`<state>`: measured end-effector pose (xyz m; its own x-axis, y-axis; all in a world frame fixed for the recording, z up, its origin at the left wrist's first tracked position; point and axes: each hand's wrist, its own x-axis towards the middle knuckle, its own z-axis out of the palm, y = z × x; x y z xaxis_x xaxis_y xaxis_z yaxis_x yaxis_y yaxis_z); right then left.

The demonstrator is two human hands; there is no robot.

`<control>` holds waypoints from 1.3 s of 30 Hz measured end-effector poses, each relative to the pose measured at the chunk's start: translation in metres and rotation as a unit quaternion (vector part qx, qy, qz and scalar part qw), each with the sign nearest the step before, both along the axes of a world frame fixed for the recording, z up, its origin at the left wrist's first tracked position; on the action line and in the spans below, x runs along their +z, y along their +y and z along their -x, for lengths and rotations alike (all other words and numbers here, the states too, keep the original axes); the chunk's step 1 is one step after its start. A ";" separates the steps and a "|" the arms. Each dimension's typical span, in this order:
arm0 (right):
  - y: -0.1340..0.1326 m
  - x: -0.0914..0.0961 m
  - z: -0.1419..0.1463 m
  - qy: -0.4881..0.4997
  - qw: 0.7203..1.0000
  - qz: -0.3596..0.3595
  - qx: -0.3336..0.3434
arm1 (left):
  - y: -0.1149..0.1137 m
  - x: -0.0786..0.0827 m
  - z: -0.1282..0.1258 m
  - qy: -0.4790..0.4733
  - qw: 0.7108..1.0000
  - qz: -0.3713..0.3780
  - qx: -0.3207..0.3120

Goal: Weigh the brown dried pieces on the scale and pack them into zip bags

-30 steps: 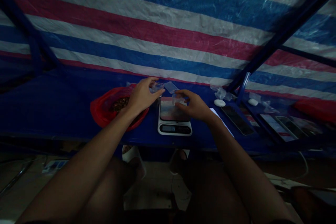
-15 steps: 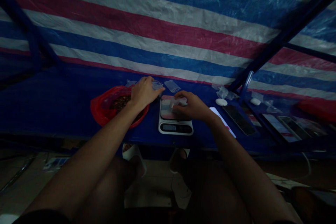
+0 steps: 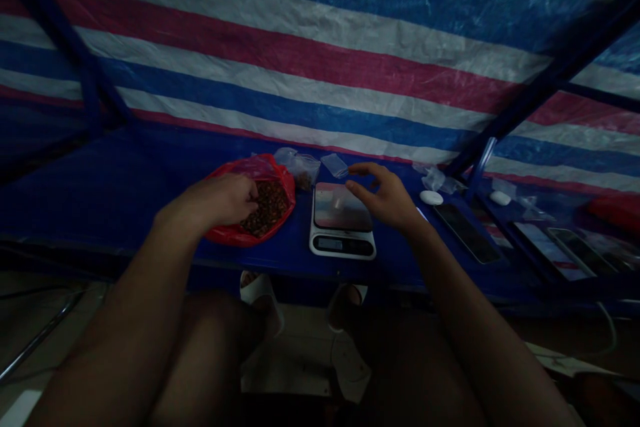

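Left to right: my left hand (image 3: 215,200) curled into a red plastic bag (image 3: 274,177) of brown granules, grip unclear; a clear bag (image 3: 301,170) of brown pieces; a small empty zip bag (image 3: 334,165); a digital kitchen scale (image 3: 342,230) nearer me; my open right hand (image 3: 385,197), well apart from the left, fingertips just beside the zip bag.

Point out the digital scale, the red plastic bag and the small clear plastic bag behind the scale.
Digital scale (image 3: 342,244): head view, on its display panel.
Red plastic bag (image 3: 286,197): head view, on its edge nearest the scale.
Small clear plastic bag (image 3: 334,165): head view, on its middle.
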<state>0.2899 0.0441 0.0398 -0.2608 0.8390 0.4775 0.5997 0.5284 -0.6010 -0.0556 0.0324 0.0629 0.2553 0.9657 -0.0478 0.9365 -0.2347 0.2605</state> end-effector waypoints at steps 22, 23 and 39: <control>-0.001 0.001 0.004 0.019 1.000 0.005 0.008 | 0.002 -0.011 -0.042 0.069 0.995 -0.040 -0.067; -0.001 0.001 0.004 0.019 1.000 0.006 0.009 | 0.002 -0.012 -0.044 0.066 0.995 -0.039 -0.067; -0.006 0.016 -0.023 -0.043 0.996 0.082 -0.015 | 0.000 0.006 -0.032 0.004 0.997 -0.056 -0.051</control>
